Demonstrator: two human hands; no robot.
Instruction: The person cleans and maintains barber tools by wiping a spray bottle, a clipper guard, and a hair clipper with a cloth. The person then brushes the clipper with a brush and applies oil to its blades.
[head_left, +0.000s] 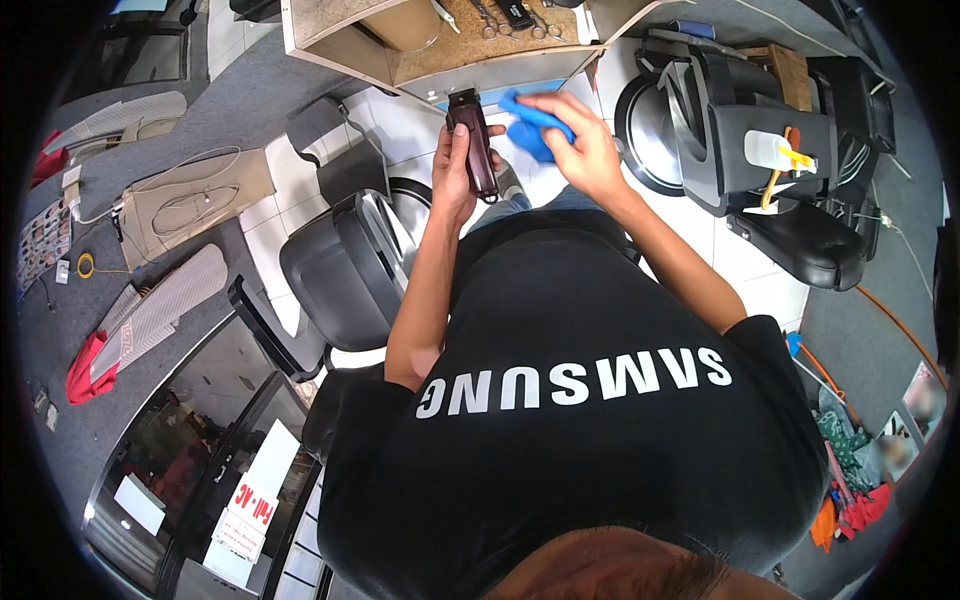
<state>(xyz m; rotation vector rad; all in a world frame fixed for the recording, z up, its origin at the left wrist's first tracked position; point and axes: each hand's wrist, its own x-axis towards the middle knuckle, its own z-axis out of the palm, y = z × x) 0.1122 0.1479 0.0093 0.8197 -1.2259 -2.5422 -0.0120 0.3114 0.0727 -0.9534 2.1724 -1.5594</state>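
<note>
My left hand (455, 178) is wrapped around a dark maroon hair clipper (478, 158), with the thumb lying along its body. The clipper stands nearly upright in the view, its black blade end toward the shelf and a hanging loop at the near end. To its right, my right hand (592, 155) pinches a bunched blue cloth (530, 142) between thumb and fingers. A small gap separates the cloth from the clipper.
Ahead is a wooden shelf unit (440, 75) with scissors (488, 22) and other tools. A black salon chair (340, 265) stands on my left, another (715, 135) on my right. A spray bottle (768, 150) rests by the right chair. Clothes (860, 505) lie at lower right.
</note>
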